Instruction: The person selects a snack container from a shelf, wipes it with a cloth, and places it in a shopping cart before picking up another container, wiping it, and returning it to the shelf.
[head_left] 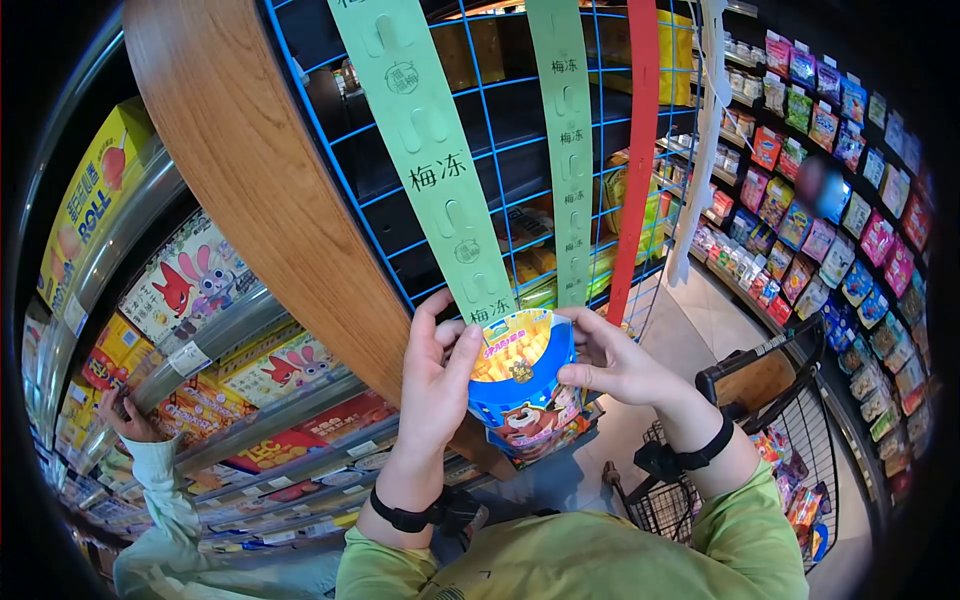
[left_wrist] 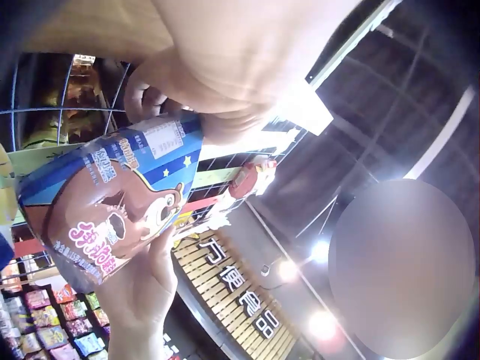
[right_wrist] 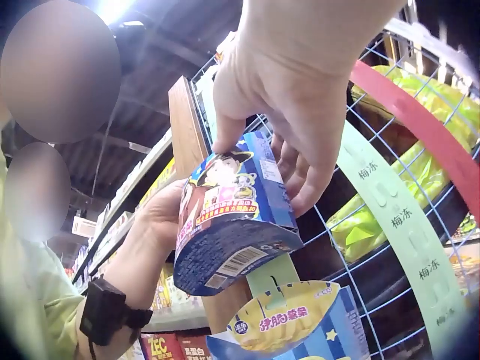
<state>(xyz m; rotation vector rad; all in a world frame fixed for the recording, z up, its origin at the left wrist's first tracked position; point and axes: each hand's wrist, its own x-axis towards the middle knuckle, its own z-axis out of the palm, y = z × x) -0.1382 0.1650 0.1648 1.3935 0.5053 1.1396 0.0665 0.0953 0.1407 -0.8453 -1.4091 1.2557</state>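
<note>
Between both hands is a blue snack box (head_left: 530, 400) with a bear cartoon on its front and yellow sticks pictured on its back panel. My left hand (head_left: 435, 360) grips its left side, thumb near the top edge. From the other side my right hand (head_left: 615, 365) holds it, thumb on the front rim and fingers behind. The bear picture on the box (left_wrist: 124, 199) and its barcoded underside (right_wrist: 240, 259) show in the wrist views. A green hanging strip (head_left: 440, 170) with printed characters runs down to the box. Below, a similar blue snack pack (right_wrist: 300, 322) hangs at the strip.
Behind the strips is a blue wire grid (head_left: 510, 130) beside a wooden post (head_left: 230, 150). Shelves of boxed snacks (head_left: 290, 375) stand left, where another person's hand (head_left: 130, 415) touches the goods. A shopping cart (head_left: 815, 440) stands right, before racks of bagged snacks (head_left: 800, 220).
</note>
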